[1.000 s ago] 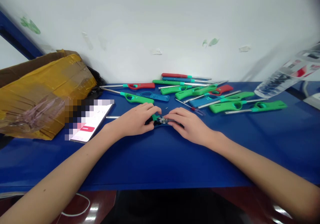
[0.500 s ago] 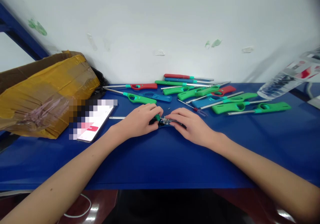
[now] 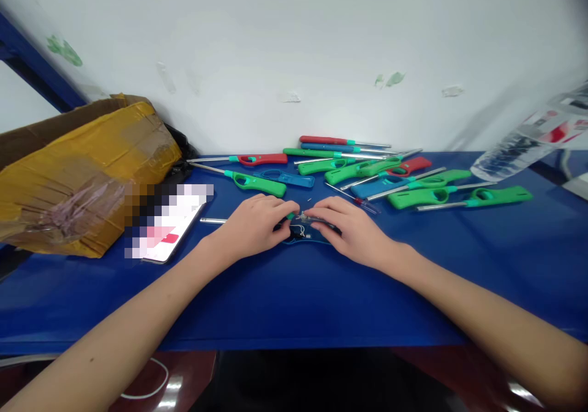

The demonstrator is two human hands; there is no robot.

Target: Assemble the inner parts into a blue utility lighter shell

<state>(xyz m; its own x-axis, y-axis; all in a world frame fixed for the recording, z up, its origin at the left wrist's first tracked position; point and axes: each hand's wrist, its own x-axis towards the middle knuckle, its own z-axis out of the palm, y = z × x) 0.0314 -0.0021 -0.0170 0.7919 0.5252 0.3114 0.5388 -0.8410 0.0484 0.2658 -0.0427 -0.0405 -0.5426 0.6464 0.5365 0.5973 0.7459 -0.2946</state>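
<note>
On the table between my hands lies an opened blue lighter shell [image 3: 298, 241], with thin white wire and dark parts showing inside. Its metal tube [image 3: 212, 221] sticks out to the left, past my left hand. My left hand [image 3: 257, 225] is closed in a pinch on a small green lighter part [image 3: 290, 216], mostly covered by the fingers. Facing it, my right hand [image 3: 346, 225] grips a slim dark lighter part with a small metallic end [image 3: 304, 216]. The two held parts nearly meet above the shell; whether they touch is not clear.
Several long-nosed lighters [image 3: 418, 198] in green, red and blue lie behind my hands. A small screwdriver [image 3: 365, 204] rests among them. To the left are a phone [image 3: 177, 231] and a taped cardboard box [image 3: 82, 179]; at right leans a plastic bottle [image 3: 514, 149].
The held parts have come up slightly off the blue shell, so more of the shell's inside and the white wire shows. Both hands keep their grip and have hardly moved.
</note>
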